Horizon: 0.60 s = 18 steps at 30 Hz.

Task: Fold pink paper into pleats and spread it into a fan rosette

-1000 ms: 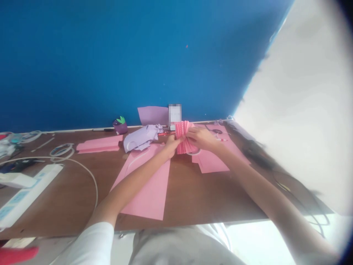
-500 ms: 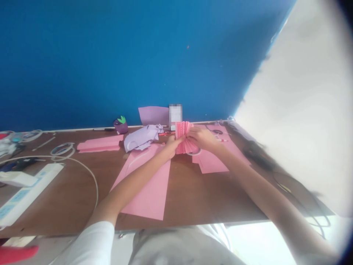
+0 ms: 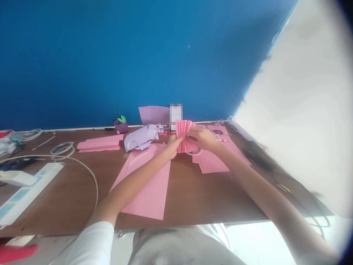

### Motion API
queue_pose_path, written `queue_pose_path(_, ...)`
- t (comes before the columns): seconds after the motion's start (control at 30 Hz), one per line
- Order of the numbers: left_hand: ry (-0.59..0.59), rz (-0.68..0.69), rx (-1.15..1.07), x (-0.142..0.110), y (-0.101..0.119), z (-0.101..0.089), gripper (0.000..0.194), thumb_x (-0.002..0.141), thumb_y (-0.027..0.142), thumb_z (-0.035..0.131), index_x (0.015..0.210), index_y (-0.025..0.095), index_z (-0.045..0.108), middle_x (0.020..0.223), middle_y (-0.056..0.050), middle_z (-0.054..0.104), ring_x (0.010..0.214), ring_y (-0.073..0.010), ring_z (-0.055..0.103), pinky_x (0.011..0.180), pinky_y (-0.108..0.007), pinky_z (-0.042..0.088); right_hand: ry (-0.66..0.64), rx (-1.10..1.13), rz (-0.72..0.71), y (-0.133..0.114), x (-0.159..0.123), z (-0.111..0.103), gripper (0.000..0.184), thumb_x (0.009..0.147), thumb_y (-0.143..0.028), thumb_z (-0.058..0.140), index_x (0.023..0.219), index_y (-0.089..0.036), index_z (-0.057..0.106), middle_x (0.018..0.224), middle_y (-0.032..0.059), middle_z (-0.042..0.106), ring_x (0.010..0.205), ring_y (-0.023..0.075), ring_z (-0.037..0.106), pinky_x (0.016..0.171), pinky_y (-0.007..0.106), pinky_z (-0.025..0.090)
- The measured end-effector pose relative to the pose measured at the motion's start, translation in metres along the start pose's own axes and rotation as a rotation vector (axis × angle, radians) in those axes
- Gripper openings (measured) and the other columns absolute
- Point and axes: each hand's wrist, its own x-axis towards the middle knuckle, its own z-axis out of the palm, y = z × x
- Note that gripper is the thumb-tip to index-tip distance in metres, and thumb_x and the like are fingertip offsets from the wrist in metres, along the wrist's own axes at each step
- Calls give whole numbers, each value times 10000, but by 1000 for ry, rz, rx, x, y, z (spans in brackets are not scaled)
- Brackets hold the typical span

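A pleated pink paper fan (image 3: 184, 133) stands upright over the far middle of the brown table (image 3: 193, 195). My left hand (image 3: 173, 144) pinches its left side near the bottom. My right hand (image 3: 200, 138) grips its right side, fingers closed on the folds. Under my left forearm lies a long pink paper sheet (image 3: 149, 184). More pink sheets (image 3: 212, 162) lie beneath my right wrist.
A crumpled lilac paper (image 3: 142, 139) and a folded pink paper (image 3: 99, 143) lie to the left. A purple pot (image 3: 120, 126) stands by the blue wall. A white power strip (image 3: 24, 191), a cable (image 3: 91, 173) and tape rolls (image 3: 62, 149) occupy the left side. Dark cables (image 3: 261, 158) run along the right edge.
Both hands keep hold of the pleated fan; it has shifted very slightly, and the folds look pressed a little closer. Nothing else has moved.
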Motion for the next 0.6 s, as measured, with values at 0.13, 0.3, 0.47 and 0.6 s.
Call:
queue_pose_path(0.13, 37, 59, 23, 3, -1, -2, 437, 721, 448, 768, 1041, 160, 690, 1172, -128, 692, 1121, -251, 627, 978, -379, 470, -21, 11, 98, -2, 3, -6, 198, 912, -174, 491, 870, -169, 684, 875, 65, 661, 802, 173, 543, 640, 273, 336)
queue_pose_path(0.3, 80, 48, 20, 6, -2, -8, 453, 709, 440, 778, 1069, 182, 684, 1197, -119, 681, 1111, -251, 636, 981, -393, 471, -76, -11, 185, -3, 4, -11, 171, 895, -186, 518, 810, -162, 665, 839, 56, 632, 717, 149, 505, 611, 264, 308)
queue_pose_path(0.47, 62, 48, 51, 3, -1, -7, 468, 685, 430, 799, 1064, 181, 681, 1152, -121, 697, 1069, -256, 652, 960, -399, 479, -97, -53, 147, -2, 4, -8, 155, 866, -155, 494, 791, -160, 630, 811, 61, 607, 745, 163, 481, 616, 273, 289)
queue_pose_path(0.6, 19, 97, 134, -1, -2, -4, 457, 664, 407, 816, 1032, 169, 686, 1113, -130, 710, 1017, -263, 662, 901, -392, 507, -103, -76, 123, -3, 4, -7, 87, 807, -154, 523, 776, -166, 603, 802, 54, 595, 739, 164, 463, 605, 279, 271)
